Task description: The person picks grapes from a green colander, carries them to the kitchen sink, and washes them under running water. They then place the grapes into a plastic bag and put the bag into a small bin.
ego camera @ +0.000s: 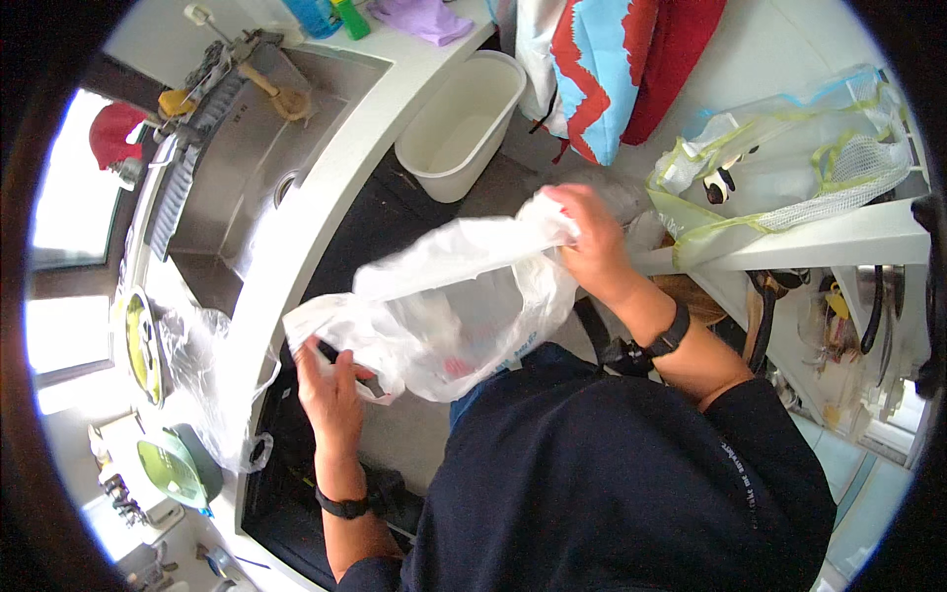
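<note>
A white plastic bag [444, 318] with faint print hangs between my two hands, its mouth spread wide. My left hand [333, 392] has hold of the bag's edge at the lower left, fingers curled at a handle loop. Up and to the right, my right hand [592, 237] grips the bunched opposite end of the bag. Behind the bag, near the counter, stands a white plastic bin [510, 81] with its top uncovered. Another clear plastic bag [203, 377] lies crumpled on the counter, left of my left hand.
A stainless steel sink [325, 81] is set into the white counter [325, 200] at the left. Green basket [170, 466] at lower left. Mesh-sided bags [858, 177] lie on a white shelf [814, 237] at right, pans beneath. Colourful cloth [599, 66] hangs beyond the bin.
</note>
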Action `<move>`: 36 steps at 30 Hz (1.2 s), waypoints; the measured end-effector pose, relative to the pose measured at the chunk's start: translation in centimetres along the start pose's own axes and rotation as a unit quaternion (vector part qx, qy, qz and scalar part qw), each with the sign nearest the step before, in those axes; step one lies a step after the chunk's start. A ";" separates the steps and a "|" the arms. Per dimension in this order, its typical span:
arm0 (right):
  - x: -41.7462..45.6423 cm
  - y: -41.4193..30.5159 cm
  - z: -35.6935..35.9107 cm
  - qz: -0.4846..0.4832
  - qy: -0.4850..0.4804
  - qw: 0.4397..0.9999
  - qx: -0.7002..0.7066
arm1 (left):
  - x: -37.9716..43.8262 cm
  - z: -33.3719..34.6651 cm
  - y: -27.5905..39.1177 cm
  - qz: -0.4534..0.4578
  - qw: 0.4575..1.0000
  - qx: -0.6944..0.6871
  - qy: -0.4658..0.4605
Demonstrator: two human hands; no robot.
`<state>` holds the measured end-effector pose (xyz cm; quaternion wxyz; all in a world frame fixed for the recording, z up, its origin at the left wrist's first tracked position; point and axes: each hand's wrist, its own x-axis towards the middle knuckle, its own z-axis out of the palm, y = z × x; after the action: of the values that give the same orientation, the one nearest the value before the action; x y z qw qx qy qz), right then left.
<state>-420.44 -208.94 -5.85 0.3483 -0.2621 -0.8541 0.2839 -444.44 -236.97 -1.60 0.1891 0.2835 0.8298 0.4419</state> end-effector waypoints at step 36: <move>27.3 -0.4 -7.4 0.105 0.007 0.989 0.109 | 13.6 4.9 8.8 0.144 0.971 -0.136 -0.134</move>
<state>-431.99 -189.32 10.99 0.3490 -0.3124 -0.7835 0.4083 -449.50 -221.28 2.33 0.2695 0.4286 0.6795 0.5310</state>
